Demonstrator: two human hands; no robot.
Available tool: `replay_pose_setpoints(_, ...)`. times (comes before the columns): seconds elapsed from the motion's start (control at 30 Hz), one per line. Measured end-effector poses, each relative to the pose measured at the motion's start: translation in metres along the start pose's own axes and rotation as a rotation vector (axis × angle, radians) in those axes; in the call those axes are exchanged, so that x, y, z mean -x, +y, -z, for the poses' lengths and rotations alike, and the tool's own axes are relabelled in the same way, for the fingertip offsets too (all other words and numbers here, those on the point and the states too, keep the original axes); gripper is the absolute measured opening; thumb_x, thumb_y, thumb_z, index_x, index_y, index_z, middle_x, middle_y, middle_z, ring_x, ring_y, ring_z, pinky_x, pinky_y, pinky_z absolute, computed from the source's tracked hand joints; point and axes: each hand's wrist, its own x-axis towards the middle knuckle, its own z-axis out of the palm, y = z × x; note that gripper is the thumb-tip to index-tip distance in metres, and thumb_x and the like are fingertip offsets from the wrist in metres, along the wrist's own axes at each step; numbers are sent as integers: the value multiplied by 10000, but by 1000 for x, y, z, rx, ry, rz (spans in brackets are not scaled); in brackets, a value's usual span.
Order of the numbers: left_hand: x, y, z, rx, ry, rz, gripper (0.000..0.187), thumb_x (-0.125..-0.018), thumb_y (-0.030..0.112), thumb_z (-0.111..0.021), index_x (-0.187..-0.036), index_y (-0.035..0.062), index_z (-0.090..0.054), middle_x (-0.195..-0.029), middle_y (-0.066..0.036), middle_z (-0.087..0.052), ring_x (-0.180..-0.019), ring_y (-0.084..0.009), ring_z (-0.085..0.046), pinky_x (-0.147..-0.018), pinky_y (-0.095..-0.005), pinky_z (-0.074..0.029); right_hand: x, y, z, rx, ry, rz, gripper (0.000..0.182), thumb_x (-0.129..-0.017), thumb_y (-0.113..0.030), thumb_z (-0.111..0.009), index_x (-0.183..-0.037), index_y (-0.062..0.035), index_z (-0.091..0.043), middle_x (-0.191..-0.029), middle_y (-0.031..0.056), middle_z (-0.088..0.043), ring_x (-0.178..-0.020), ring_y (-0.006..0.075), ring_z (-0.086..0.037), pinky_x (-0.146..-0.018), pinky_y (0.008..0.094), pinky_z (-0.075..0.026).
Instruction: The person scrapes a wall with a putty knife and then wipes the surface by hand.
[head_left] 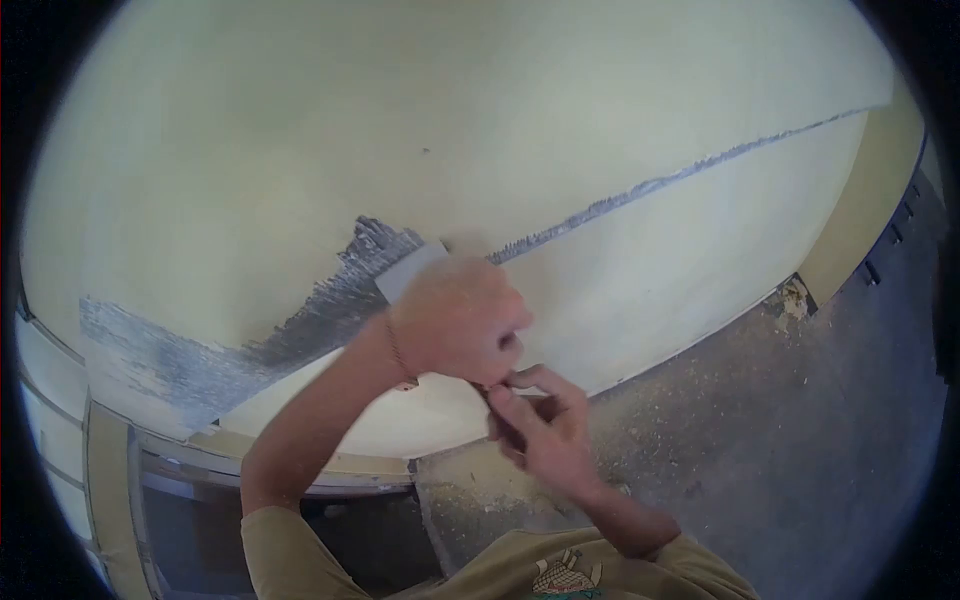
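Note:
A pale, flat scraper blade [410,270] lies against the cream wall panel [300,120], over the edge of a rough grey stripped patch [325,315]. My left hand [460,315], with a thin bracelet at the wrist, is closed around the scraper just below its blade; its outline is slightly blurred. Just below it, my right hand [545,425] has thumb and fingers pinched together, touching the underside of my left hand. A dark narrow piece shows between them, too hidden to name.
A thin grey stripped line [650,185] runs up to the right across the panel. Chips and dust lie on the grey floor [740,400] at the right. A pale frame [115,490] with a dark opening stands at the lower left.

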Motion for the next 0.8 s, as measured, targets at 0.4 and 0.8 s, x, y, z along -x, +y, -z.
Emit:
replay_pose_setpoints(0.4,0,4,-6,-11,7,5,136,-578,185,-604,-508,69,-589,-498,-175,-530,-504,-360,-570,-512,-442,-474,4,2,10,-3,-64,47,121,-944,-147,-613,-973,-30,-608,-637,73,-585,-462,60,-458,-381,224,-302)
replay_pose_setpoints(0.8,-1,10,-10,3,-32,8,160,-583,208,-597,-518,61,-597,-505,-175,-532,-501,-365,-567,-502,-444,-480,4,-1,19,35,-69,73,135,-938,-171,-624,-967,-43,-593,-635,87,-590,-421,72,-433,-359,226,-275)
